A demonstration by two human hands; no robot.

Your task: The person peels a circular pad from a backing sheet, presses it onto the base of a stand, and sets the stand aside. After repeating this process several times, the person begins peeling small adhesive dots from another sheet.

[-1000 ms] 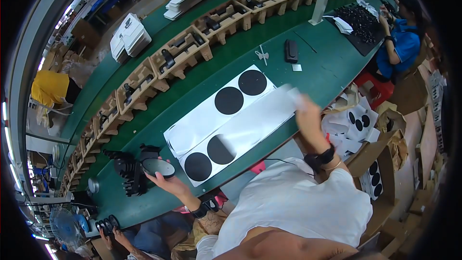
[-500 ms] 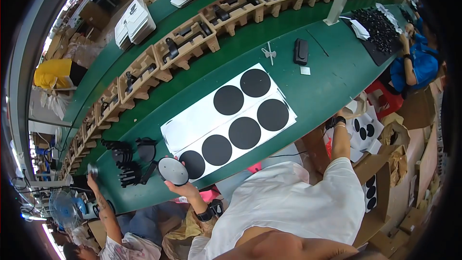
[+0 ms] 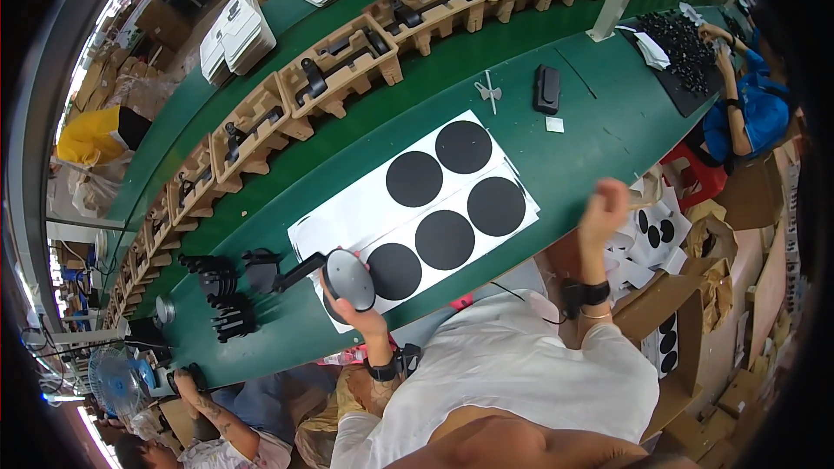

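Your left hand [image 3: 352, 308] has its fingers wrapped around a round black-rimmed disc part [image 3: 349, 280], held over the near edge of the white sheet [image 3: 365, 208] on the green counter [image 3: 599, 113]. Its black arm runs up-left from the disc, toward the black parts [image 3: 221, 295]. The sheet carries five black circles [image 3: 463, 147]: two on the far row, three near. Your right hand [image 3: 604, 208] is raised off the counter edge, fingers curled closed; can't tell if it holds anything. Cardboard trays [image 3: 347, 61] along the far side each hold black parts.
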